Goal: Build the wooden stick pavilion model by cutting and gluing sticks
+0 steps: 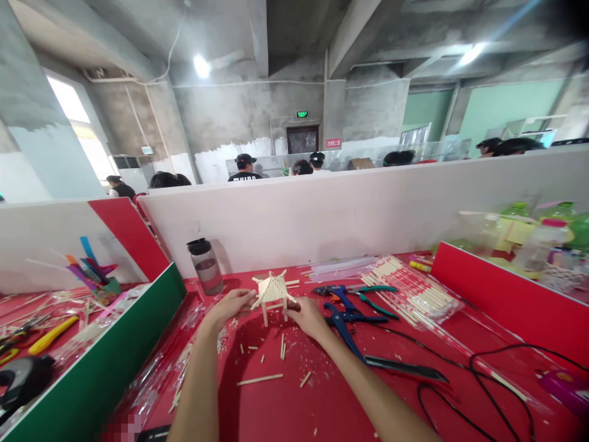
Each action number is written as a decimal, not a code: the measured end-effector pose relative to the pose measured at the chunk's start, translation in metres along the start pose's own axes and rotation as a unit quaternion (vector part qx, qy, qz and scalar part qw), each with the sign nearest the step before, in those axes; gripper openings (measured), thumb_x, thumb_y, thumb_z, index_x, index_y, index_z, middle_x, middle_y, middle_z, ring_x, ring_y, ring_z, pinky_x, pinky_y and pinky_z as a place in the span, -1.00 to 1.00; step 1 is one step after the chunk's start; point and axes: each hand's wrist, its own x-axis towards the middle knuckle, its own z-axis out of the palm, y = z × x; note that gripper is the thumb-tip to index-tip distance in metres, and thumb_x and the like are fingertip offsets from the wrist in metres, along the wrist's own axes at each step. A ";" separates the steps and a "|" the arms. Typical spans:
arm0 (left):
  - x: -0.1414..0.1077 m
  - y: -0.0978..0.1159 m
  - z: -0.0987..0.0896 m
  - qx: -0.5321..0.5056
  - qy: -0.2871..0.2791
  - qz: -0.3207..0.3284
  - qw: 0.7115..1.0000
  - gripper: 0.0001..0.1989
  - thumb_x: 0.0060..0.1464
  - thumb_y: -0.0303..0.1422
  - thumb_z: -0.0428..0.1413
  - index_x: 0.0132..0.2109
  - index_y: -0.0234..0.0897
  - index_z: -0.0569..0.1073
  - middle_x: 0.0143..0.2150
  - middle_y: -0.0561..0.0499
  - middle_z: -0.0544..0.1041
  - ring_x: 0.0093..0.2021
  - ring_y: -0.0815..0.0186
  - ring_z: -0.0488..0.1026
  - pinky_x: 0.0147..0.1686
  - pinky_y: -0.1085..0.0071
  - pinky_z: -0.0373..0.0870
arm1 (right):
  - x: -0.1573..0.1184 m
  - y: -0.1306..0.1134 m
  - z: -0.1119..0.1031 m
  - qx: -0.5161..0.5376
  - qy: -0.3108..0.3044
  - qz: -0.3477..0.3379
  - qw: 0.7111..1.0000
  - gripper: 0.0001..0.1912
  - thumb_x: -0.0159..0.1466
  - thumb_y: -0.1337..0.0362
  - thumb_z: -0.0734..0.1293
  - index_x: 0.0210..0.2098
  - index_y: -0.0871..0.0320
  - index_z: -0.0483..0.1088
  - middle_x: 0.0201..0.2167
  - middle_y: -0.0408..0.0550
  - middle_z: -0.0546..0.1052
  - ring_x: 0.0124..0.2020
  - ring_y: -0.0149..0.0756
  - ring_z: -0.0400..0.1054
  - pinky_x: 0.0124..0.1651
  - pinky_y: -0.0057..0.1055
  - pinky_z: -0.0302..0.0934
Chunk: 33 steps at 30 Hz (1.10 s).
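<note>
A small pavilion model [272,290] made of pale wooden sticks, with a sloped roof and thin legs, is between my hands over the red table. My left hand [234,305] has its fingers closed on the roof's left corner. At the right corner, my right hand [304,313] pinches the model by its roof edge and a leg. Below it lie loose cut sticks [260,380] and small wood scraps. Just right of my right hand is a blue-handled glue gun or cutter [343,325], its exact kind unclear.
Green-handled pliers [375,301] and a black utility knife [407,368] lie to the right, near packs of sticks [421,291] and a black cable [478,374]. A water bottle [207,270] stands behind my left hand. Green [101,362] and red [515,294] dividers flank the table; people sit beyond the white partition [322,215].
</note>
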 end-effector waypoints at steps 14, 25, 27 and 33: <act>-0.002 0.000 -0.003 0.024 -0.007 0.002 1.000 -0.53 -0.12 0.09 0.14 -0.36 -0.27 0.39 -0.37 0.04 0.49 -0.30 0.29 0.43 -0.27 0.42 0.34 | 0.001 0.004 -0.001 -0.024 0.005 0.016 1.000 -0.83 0.10 0.30 0.38 -0.32 0.17 0.58 -0.37 -0.03 0.64 -0.31 -0.08 0.49 -0.21 -0.32 0.31; 0.015 -0.007 -0.014 0.021 0.069 0.067 0.995 -0.48 -0.10 0.09 0.13 -0.26 -0.33 0.44 -0.29 -0.12 0.59 -0.25 0.20 0.52 -0.24 0.35 0.39 | 0.008 0.025 -0.004 0.060 0.050 0.039 0.996 -0.79 0.15 0.29 0.30 -0.32 0.23 0.55 -0.29 0.05 0.63 -0.25 -0.10 0.51 -0.10 -0.23 0.33; 0.017 -0.004 -0.016 0.030 0.103 0.110 0.988 -0.46 -0.08 0.10 0.11 -0.24 -0.34 0.45 -0.27 -0.14 0.59 -0.21 0.18 0.52 -0.18 0.31 0.40 | 0.009 0.028 -0.001 0.070 0.067 0.054 0.994 -0.77 0.13 0.29 0.30 -0.29 0.24 0.55 -0.28 0.06 0.63 -0.24 -0.10 0.51 -0.09 -0.22 0.33; 0.019 0.013 -0.004 0.095 0.109 0.207 0.968 -0.45 0.03 0.03 0.06 -0.06 -0.36 0.50 -0.03 -0.18 0.57 0.00 0.10 0.47 0.03 0.27 0.35 | 0.009 0.031 0.004 0.098 0.091 0.084 0.988 -0.73 0.13 0.20 0.31 -0.29 0.26 0.54 -0.35 0.06 0.62 -0.34 -0.13 0.49 -0.19 -0.22 0.36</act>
